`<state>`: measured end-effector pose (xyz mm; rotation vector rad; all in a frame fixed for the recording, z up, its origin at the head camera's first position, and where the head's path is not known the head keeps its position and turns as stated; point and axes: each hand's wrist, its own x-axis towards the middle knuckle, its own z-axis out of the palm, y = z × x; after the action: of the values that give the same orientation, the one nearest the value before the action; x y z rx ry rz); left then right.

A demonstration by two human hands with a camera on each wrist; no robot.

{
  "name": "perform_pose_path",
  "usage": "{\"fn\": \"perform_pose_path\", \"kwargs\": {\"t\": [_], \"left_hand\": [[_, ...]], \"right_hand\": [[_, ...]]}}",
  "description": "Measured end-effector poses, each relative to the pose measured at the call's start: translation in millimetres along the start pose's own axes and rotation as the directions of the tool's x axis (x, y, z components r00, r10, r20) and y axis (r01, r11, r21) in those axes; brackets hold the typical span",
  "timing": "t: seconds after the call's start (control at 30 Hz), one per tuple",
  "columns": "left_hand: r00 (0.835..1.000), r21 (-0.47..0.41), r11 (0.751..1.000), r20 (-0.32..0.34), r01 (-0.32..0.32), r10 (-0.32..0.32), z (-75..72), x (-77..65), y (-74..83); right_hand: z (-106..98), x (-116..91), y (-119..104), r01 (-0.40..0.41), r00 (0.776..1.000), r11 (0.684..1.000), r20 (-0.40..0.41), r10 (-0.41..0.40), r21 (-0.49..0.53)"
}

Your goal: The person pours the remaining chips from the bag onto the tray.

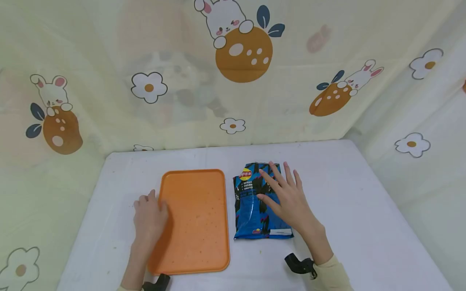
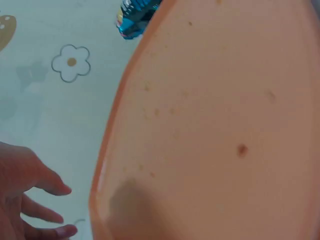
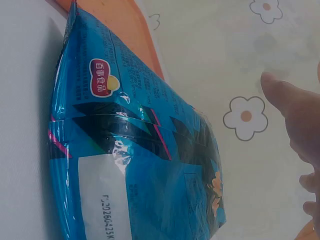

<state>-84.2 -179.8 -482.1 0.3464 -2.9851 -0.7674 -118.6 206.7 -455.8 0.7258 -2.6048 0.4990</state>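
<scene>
Blue snack bag (image 1: 249,212) lies to the right of the orange tray (image 1: 198,246), a narrow strip of white tabletop (image 1: 349,194) separating their edges; the right hand (image 1: 292,203), fingers spread wide, is over the bag, with broad tabletop farther right of the tray; the left hand (image 1: 148,216), fingers and thumb apart, is at the tray's left edge, contact unclear

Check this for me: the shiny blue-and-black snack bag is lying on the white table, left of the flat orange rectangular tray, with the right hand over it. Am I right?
Not quite: the head view shows the shiny blue-and-black snack bag to the right of the flat orange rectangular tray. It does lie on the white table, with the right hand over it.
</scene>
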Motion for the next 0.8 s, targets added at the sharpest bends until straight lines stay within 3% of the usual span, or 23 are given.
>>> {"fn": "perform_pose_path", "kwargs": {"t": [0.07, 0.17, 0.37, 0.8], "left_hand": [[0.998, -0.017, 0.998, 0.028, 0.054, -0.054, 0.2, 0.3, -4.1], [0.995, -0.048, 0.995, 0.052, 0.085, -0.083, 1.8, 1.4, -10.7], [0.994, -0.107, 0.991, 0.085, 0.084, -0.075, 5.1, 6.5, -17.4], [0.989, -0.095, 0.990, 0.116, 0.099, -0.088, 10.9, 8.9, -22.7]], "right_hand": [[-0.6, -0.2, 0.2, 0.000, 1.000, 1.000, 0.002, 0.000, 0.001], [-1.3, -0.8, 0.2, -0.008, 1.000, 1.000, 0.013, 0.008, -0.001], [-3.1, -2.3, 0.6, -0.029, 0.999, 1.000, 0.033, 0.029, 0.001], [-4.3, -3.8, 0.4, -0.050, 0.997, 0.999, 0.051, 0.050, 0.002]]}}
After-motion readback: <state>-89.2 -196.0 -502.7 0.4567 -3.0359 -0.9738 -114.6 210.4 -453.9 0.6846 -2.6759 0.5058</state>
